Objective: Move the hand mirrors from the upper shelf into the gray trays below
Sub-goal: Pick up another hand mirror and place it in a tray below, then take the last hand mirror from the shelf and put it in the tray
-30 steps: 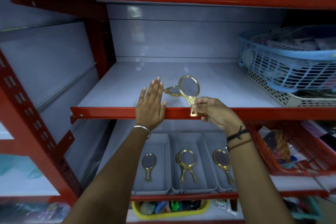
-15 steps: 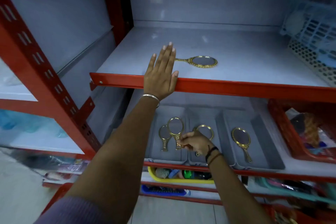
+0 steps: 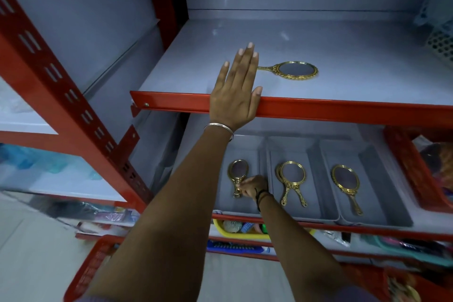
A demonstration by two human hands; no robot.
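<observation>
Right hand [image 3: 252, 187]: the grip is closed on the handle of a gold hand mirror [image 3: 238, 174], which is held low in the left gray tray [image 3: 241, 207]; whether the mirror lies flat on the tray floor cannot be told.
Left hand [image 3: 235, 98]: laid flat and open on the red front edge of the upper shelf [image 3: 343, 110], fingers spread, nothing held.
Last mirror above [image 3: 295, 70]: lies flat on the upper shelf, just right of the left fingertips, handle pointed left.
Middle gray tray [image 3: 316, 213]: two mirrors [image 3: 291, 182] are stacked in it, handles toward the near side.
Right gray tray [image 3: 392, 218]: one mirror [image 3: 345, 185] is laid in it, handle near.
Far right: a red basket [image 3: 411, 174] is set beside the trays.
Below: a yellow bin [image 3: 235, 234] of small items is seen.
</observation>
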